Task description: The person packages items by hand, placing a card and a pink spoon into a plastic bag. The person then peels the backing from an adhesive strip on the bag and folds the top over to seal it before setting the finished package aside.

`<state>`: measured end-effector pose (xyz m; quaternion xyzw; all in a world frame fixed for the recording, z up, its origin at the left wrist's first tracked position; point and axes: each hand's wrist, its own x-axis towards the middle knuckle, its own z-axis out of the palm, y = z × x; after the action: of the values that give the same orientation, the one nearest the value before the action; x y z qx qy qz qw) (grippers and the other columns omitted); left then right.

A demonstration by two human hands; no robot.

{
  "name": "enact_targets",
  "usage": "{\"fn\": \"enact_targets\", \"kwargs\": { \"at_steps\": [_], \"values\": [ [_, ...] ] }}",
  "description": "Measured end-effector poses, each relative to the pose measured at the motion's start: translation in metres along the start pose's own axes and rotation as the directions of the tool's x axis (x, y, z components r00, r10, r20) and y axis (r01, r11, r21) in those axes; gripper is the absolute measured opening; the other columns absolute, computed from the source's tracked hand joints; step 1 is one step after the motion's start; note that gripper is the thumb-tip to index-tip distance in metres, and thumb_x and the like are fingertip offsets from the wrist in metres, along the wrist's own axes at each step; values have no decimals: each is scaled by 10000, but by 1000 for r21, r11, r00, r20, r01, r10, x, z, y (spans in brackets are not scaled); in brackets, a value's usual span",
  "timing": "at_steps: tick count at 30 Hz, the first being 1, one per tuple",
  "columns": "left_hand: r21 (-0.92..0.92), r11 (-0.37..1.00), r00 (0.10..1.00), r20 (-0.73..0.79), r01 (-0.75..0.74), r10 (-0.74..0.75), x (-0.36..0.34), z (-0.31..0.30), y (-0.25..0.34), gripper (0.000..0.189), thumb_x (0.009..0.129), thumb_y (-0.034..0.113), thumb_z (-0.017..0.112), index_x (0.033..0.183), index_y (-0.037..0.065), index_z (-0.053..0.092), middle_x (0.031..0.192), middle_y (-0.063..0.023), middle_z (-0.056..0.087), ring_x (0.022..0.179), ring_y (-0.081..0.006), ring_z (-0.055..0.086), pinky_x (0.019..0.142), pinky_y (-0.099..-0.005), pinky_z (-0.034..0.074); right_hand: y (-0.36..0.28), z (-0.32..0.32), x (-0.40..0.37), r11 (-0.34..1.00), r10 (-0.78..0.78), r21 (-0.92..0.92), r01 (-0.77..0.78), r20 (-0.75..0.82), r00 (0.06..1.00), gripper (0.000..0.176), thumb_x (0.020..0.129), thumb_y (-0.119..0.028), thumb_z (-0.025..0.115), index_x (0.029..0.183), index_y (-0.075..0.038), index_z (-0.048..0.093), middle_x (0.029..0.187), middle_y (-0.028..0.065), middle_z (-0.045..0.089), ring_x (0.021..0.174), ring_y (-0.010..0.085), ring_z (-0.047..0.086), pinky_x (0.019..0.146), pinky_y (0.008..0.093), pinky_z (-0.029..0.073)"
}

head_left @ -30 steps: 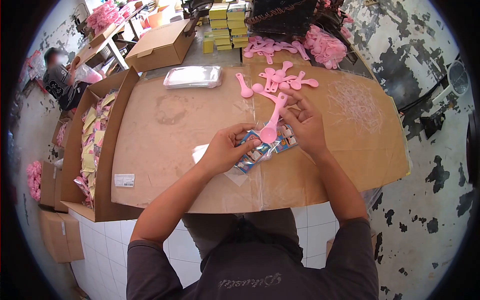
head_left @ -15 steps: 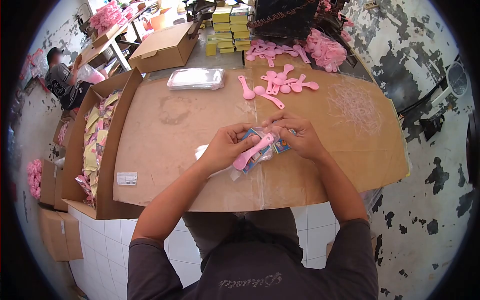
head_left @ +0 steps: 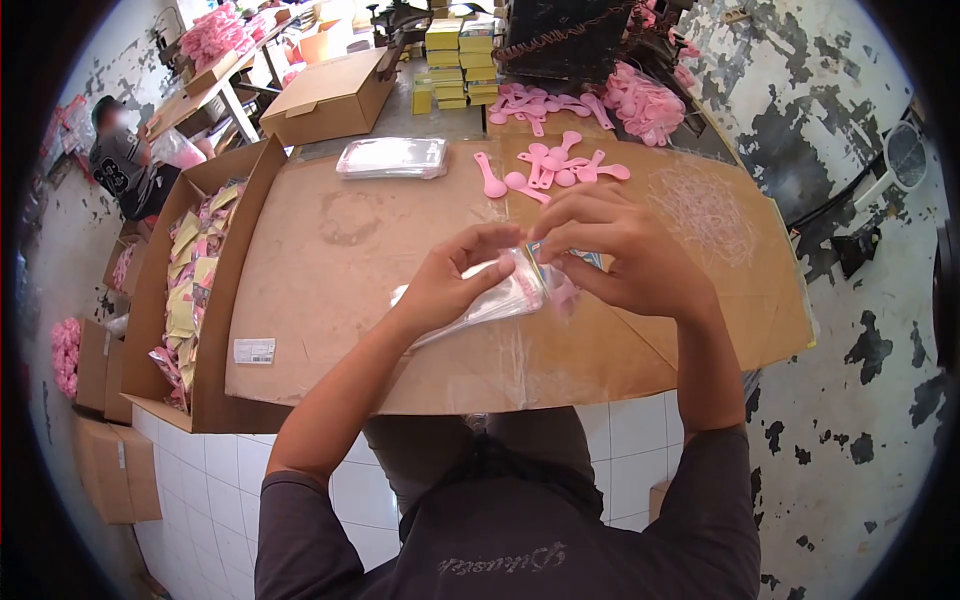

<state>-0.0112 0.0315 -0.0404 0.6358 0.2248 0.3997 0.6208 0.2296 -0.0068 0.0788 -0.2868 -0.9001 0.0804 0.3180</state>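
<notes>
My left hand (head_left: 455,282) is over a stack of clear plastic bags (head_left: 505,300) on the cardboard-covered table, its thumb and curled fingers apart with nothing seen between them. Beside it, my right hand (head_left: 625,255) is closed on a clear packet. A blue card (head_left: 590,259) shows partly behind its fingers, and a pink spoon (head_left: 564,294), blurred by motion, hangs below them. More pink spoons (head_left: 548,165) lie loosely beyond my hands. Further left is a stack of clear packaging (head_left: 392,157).
A long carton (head_left: 262,210) of filled packets stands at the left. Thin clear strips (head_left: 703,215) lie on the table at the right. Yellow-edged card stacks (head_left: 478,62) and a closed box (head_left: 328,95) are at the back. A seated person (head_left: 120,160) is far left.
My left hand has come off the card and spoon. They have moved right and now hang from my right hand, which is raised and turned. The bags beneath are more exposed.
</notes>
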Motion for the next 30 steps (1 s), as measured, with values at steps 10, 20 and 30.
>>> {"fn": "enact_targets", "kwargs": {
  "at_steps": [10,20,30],
  "values": [
    [135,975,984,-11,-176,179,-8,34,26,433,1039,112,625,1447,2,529,1306,-118,682,1184,-159,651,1037,-337,517,3,13,0,989,137,-37,-142,-123,983,85,875,-79,730,933,-19,714,847,119,680,756,267,678,676,374,520],
    [17,1000,996,-92,-18,19,-5,36,39,342,1058,92,594,1372,-43,587,1142,-159,746,1085,-180,716,959,-303,568,3,27,-4,991,132,39,-126,-293,947,127,889,-62,730,1004,-16,703,891,108,671,785,264,669,682,366,522],
    [500,865,969,-194,-37,153,-5,43,41,289,1007,100,668,1246,-62,666,946,-122,787,888,-172,768,768,-293,594,-2,35,-3,840,-197,-537,73,-178,964,213,765,-145,768,922,-64,649,1010,58,625,1011,230,622,878,386,468]
  ]
}}
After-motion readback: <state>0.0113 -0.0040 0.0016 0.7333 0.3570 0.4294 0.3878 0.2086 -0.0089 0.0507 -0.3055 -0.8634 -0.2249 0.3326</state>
